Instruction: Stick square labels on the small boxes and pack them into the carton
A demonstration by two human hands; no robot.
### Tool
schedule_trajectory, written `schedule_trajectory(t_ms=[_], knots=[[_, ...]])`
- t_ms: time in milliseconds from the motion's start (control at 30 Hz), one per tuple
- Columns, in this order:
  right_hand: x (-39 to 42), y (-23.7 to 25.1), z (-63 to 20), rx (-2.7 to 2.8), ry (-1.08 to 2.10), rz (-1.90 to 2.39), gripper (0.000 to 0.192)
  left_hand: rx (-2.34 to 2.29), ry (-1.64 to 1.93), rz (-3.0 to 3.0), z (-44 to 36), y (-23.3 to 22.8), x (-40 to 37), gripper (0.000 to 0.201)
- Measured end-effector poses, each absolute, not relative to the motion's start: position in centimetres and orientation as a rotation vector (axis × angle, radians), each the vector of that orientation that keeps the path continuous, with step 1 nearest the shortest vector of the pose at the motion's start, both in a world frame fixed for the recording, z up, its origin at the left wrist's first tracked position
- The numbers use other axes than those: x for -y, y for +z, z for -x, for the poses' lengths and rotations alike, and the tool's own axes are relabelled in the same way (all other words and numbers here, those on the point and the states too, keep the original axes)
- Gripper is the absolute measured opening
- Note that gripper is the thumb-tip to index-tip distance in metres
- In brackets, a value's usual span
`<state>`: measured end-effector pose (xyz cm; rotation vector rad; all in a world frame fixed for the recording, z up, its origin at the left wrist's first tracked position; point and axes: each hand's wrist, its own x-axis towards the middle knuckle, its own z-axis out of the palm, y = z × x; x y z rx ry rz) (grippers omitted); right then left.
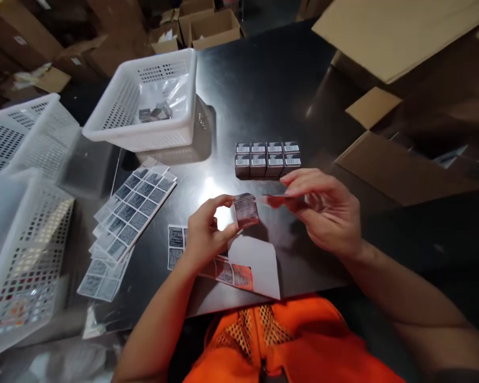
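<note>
My left hand [203, 231] grips a small dark box [245, 210] above the black table [263, 96]. My right hand [327, 210] pinches a small red sticker [277, 200] just right of the box, nearly touching it. Under my hands lies a sticker sheet [239, 271] with its white backing peeled up. Beyond them several identical labelled small boxes [268, 158] stand in a tight block.
A stack of label sheets [131, 213] fans out at the left. A white basket [151, 101] holding bagged boxes stands behind it; two more white baskets [19, 250] sit at far left. Cardboard cartons [399, 165] crowd the right side and back.
</note>
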<state>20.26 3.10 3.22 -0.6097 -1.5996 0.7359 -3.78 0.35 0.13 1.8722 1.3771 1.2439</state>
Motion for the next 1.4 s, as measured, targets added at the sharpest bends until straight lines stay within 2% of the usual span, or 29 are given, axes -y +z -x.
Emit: schedule_trajectory(t_ms=[67, 100, 200, 300, 900, 1400], knots=[[-3.0, 3.5, -20.0, 1.52, 1.006, 0.73, 0.013, -1.399, 1.227, -1.927, 3.6, 0.0, -0.3, 0.043], [-2.9, 3.6, -20.0, 1.489, 1.148, 0.794, 0.013, -1.405, 1.221, -1.946, 3.6, -0.1, -0.2, 0.042], [-2.9, 3.7, -19.9, 1.408, 1.512, 0.93, 0.047, -1.377, 1.212, -1.972, 3.7, -0.3, -0.1, 0.042], [-2.9, 3.6, -19.9, 1.34, 1.656, 0.991, 0.073, -1.352, 1.207, -1.984, 3.7, -0.4, 0.1, 0.042], [-2.7, 3.4, -19.4, 1.332, 1.565, 1.069, 0.081, -1.395, 1.185, -2.05, 3.3, -0.5, 0.6, 0.04], [-2.8, 3.2, -19.3, 1.358, 1.537, 1.049, 0.075, -1.42, 1.163, -2.042, 3.3, -0.5, 0.7, 0.042]])
